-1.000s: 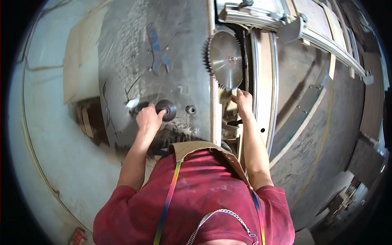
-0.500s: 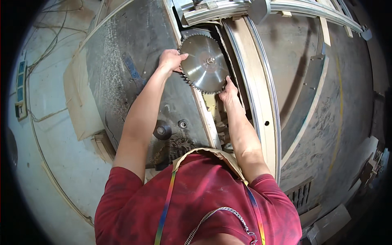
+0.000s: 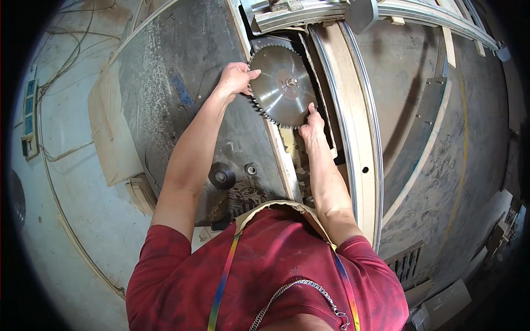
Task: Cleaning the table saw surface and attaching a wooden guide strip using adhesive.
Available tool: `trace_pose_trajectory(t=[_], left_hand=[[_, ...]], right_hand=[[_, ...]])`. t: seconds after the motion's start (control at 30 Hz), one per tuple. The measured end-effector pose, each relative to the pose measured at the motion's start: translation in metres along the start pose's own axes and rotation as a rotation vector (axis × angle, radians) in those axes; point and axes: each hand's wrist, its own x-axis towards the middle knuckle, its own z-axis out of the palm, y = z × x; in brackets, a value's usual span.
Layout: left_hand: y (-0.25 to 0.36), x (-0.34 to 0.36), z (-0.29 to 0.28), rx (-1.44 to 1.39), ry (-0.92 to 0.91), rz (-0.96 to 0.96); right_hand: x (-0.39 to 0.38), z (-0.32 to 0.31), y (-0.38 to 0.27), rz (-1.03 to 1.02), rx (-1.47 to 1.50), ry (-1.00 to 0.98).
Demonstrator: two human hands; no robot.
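Observation:
A large toothed circular saw blade [image 3: 277, 99] sits around a spindle [image 3: 292, 82] in the opening of the dark machine table [image 3: 187, 33]. My left hand [image 3: 238, 79] grips the blade's left edge, thumb on its face. My right hand [image 3: 311, 122] grips its lower right edge, thumb on the face. On the table lie a dark round flange [image 3: 222, 175], a small nut [image 3: 251, 169] and a blue open-ended wrench [image 3: 180, 89], partly behind my left forearm.
Right of the blade runs a sliding carriage rail [image 3: 359, 127]. A metal fence [image 3: 419, 17] crosses at the top. Cables [image 3: 74, 44] and a level-like tool [image 3: 29, 118] lie on the floor at left, beside a cardboard sheet [image 3: 105, 127].
My left hand has moved up from the flange to the blade's left edge. My right hand has risen slightly along the blade's lower right edge. The view has shifted.

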Motion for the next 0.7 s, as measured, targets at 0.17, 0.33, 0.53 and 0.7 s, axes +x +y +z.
trace_pose_trajectory(t=[0.17, 0.33, 0.53, 0.7], left_hand=[[0.006, 0.000, 0.001, 0.024, 0.003, 0.003], [0.000, -0.003, 0.002, 0.044, 0.014, 0.017], [0.006, 0.006, -0.003, 0.153, -0.010, 0.006], [0.005, -0.006, -0.004, 0.059, -0.052, 0.045]], right_hand=[[0.006, -0.002, 0.001, -0.006, 0.021, -0.008], [0.000, 0.005, 0.002, -0.030, 0.013, 0.034], [0.016, -0.013, 0.010, -0.013, 0.075, -0.113], [0.029, -0.018, 0.008, 0.003, 0.044, -0.053]])
